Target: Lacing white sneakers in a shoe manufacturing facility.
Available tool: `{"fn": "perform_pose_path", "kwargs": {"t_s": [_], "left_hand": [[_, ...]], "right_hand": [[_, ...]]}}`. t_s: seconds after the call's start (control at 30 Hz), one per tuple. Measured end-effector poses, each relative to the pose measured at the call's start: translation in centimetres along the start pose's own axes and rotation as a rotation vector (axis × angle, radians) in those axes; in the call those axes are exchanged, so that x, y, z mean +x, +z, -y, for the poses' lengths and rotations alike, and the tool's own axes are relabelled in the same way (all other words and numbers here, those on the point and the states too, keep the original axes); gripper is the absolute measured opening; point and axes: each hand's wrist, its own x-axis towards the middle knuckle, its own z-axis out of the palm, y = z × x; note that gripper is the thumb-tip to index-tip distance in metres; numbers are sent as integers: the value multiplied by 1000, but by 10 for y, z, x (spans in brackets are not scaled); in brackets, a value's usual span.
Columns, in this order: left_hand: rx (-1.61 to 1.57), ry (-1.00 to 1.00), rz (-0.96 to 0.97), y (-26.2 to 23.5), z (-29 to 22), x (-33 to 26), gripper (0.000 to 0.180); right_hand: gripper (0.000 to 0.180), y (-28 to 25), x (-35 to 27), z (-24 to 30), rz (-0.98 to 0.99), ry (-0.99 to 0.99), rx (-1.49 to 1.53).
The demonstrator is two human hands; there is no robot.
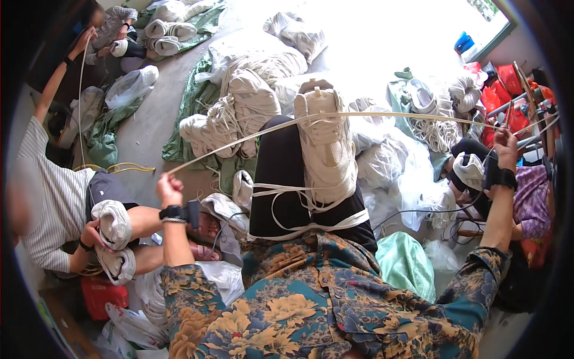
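White sneaker [326, 143] rests on raised knee. Left hand [169, 190] and right hand [506, 149] each fist flat lace [335, 115], stretched taut above sneaker. Lace likely light, limp, slippery; best gripped near ends.

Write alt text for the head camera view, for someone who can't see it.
Seen from above, a person's left hand and right hand pull a pale lace taut across a white shoe resting on their raised knee. Piles of white shoes cover the floor, and a co-worker in a striped shirt sits at left.
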Motion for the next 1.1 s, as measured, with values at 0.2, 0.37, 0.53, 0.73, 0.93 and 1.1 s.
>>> {"fn": "perform_pose_path", "kwargs": {"t_s": [0.2,0.37,0.53,0.73,0.93,1.1], "left_hand": [[168,73,-319,-28,-3,4,25],[417,111,-234,-27,-7,9,24],[888,825,309,148,31,-94,24],[758,987,900,263,56,-204,14],[803,1030,960,273,62,-191,7],[701,769,936,276,60,-200,16]], "right_hand": [[7,-57,5,132,14,-119,-281],[8,-20,8,-6,-285,-241,-421],[40,110,-79,-199,30,-99,-993],[19,195,-142,-337,711,-41,-1040],[18,235,-159,-358,889,-333,-1481],[16,231,-149,-363,956,-527,-1450]]}}
